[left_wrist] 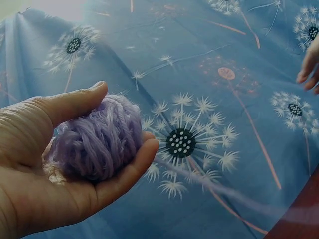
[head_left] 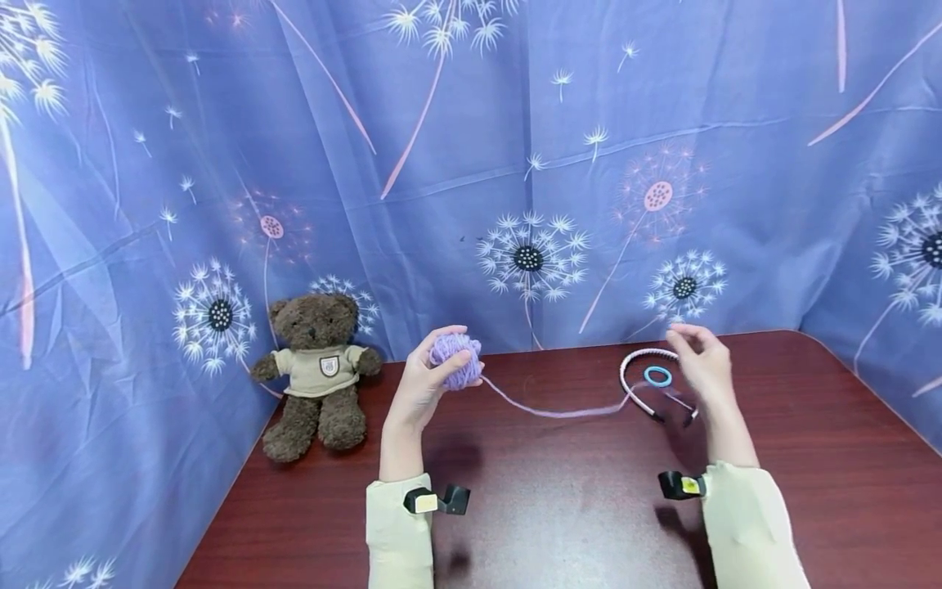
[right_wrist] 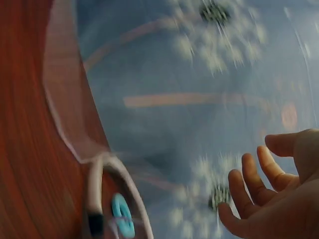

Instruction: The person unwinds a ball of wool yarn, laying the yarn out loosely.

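My left hand [head_left: 430, 380] grips a ball of lilac yarn [head_left: 456, 360], thumb on one side and fingers around the other, above the table. In the left wrist view the same yarn ball [left_wrist: 99, 139] lies in the palm, its wound strands plain to see. A loose strand of yarn [head_left: 562, 415] sags from it toward a white headband [head_left: 648, 352] and a light blue ring [head_left: 657, 376]. Near these is my right hand [head_left: 702, 360], raised over the table. In the right wrist view its fingers [right_wrist: 254, 179] are apart and loosely bent, holding nothing.
A brown teddy bear [head_left: 316, 376] in a pale shirt sits at the table's back left. Behind the dark red wooden table [head_left: 559, 507] hangs a blue dandelion-print curtain [head_left: 456, 180]. Both wrists carry small black camera mounts.
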### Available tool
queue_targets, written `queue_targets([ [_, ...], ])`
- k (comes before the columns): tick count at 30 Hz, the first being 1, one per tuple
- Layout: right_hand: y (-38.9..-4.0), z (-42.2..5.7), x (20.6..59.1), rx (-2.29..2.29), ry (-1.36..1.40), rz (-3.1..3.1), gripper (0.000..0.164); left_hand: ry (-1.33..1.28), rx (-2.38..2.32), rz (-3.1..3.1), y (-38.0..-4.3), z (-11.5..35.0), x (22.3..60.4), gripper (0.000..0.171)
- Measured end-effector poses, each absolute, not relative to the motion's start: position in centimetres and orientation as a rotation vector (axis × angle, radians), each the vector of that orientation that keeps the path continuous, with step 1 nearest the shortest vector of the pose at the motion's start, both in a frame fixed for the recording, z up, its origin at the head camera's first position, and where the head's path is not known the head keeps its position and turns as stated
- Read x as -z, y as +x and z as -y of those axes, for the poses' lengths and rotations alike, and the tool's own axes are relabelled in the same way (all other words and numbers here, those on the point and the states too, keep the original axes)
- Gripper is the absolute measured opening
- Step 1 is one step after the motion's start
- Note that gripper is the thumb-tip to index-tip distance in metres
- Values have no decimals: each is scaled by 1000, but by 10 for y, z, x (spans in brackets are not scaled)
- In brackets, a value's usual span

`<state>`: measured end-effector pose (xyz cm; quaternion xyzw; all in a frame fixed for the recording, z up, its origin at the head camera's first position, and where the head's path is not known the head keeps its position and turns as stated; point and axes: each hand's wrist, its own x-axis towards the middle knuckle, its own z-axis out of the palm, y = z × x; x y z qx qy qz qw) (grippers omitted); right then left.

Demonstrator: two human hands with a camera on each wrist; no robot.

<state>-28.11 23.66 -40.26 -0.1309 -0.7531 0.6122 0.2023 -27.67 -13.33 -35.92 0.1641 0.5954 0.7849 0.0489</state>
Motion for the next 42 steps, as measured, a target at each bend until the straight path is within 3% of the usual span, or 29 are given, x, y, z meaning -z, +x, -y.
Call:
queue_targets([
  [3, -280, -207, 399, -1572, -209, 2256, 35, 532, -2368, -1804, -275, 128, 359, 36],
  [11, -266, -110, 400, -1744, 387, 2439, 36, 622, -2331, -1723, -271, 111, 358, 35],
  [17, -255, -83, 403, -2008, 736, 2483, 37, 652, -2319, -1722, -270, 108, 359, 37],
  [26, -265, -122, 391, -2097, 598, 2322, 31, 651, -2330, -1701, -273, 115, 358, 35],
  [32, -267, -155, 380, -2065, 501, 2193, 19, 622, -2335, -1721, -274, 119, 359, 37],
  [42, -267, -207, 378, -1912, 251, 2112, 17, 588, -2377, -1716, -275, 127, 358, 33],
])
